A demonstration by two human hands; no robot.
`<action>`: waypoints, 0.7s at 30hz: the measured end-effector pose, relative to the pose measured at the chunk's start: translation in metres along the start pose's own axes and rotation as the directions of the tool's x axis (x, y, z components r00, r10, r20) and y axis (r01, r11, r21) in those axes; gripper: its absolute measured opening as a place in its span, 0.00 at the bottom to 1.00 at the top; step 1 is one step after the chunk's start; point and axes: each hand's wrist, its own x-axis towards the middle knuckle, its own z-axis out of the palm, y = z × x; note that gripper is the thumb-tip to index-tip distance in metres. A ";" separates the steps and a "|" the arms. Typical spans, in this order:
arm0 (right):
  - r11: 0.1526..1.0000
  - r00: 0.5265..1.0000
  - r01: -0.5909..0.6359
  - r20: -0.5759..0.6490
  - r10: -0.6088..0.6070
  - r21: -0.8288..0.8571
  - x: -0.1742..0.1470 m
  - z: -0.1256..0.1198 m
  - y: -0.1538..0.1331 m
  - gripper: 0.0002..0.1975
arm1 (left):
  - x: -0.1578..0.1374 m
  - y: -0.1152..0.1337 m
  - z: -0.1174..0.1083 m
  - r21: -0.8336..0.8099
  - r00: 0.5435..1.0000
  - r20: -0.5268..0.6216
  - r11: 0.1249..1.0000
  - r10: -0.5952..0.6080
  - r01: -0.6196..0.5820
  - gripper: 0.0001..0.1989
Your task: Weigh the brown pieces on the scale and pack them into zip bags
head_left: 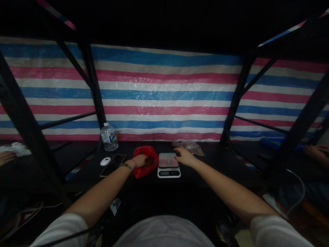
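Observation:
My left hand [140, 160] reaches into a red plastic bag [147, 171] that lies open on the dark table. Small brownish pieces [151, 160] show inside the bag, around my fingertips; the fingers themselves are mostly hidden. Just right of the bag is a white kitchen scale [169, 174] with a shiny weighing plate and a small display at its front. My right hand [184, 157] hovers at the plate's right edge, fingers apart and curved, with nothing visible in them. Behind that hand lie clear plastic packets [192, 146] with brownish contents.
Left of the red bag lie a phone [113, 165] and a round white object [105, 161]. A clear plastic bottle [109, 137] stands by the left frame post. Black metal posts [238, 92] flank the place, before a striped sheet [164, 92]. Other people's hands show at both sides.

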 end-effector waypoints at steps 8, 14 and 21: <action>0.997 0.996 -0.064 0.056 0.067 -0.046 0.027 0.073 -0.006 0.27 | 0.032 -0.034 0.001 0.012 0.993 -0.042 0.994 -0.111 0.112 0.22; 0.997 0.996 -0.075 0.048 0.076 -0.027 0.023 0.080 -0.002 0.22 | 0.047 -0.033 0.021 0.040 0.990 -0.015 0.990 -0.137 0.137 0.15; 0.994 0.998 -0.067 -0.015 0.069 0.087 0.012 0.071 -0.002 0.20 | 0.044 -0.030 0.020 0.056 0.985 -0.011 0.983 -0.174 0.175 0.14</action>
